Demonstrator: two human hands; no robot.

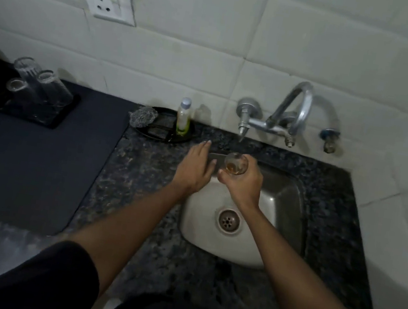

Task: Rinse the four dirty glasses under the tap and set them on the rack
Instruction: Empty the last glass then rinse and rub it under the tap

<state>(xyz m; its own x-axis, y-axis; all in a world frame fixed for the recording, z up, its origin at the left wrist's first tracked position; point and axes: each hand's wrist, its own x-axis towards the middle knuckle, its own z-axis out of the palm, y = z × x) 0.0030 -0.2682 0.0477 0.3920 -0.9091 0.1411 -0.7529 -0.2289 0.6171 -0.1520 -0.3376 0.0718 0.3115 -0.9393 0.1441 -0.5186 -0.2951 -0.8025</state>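
Over the steel sink [281, 201], the right hand [242, 184] grips a glass [236, 162] upright just below the tap [242, 129]. A little amber liquid sits in its bottom, so it looks not yet rinsed. No running water can be made out. The left hand [195, 169] is flat and relaxed, fingers straight, holding nothing, over the sink's left edge beside the glass. Far left, three clear glasses [38, 88] stand on a dark rack [51, 118], which rests on a dark mat [35, 167]; they appear done. That would make this the fourth and last glass. Behind the sink's left corner, a black dish [158, 131] holds a scrubber [143, 116] and a small bottle [183, 116] with greenish liquid.
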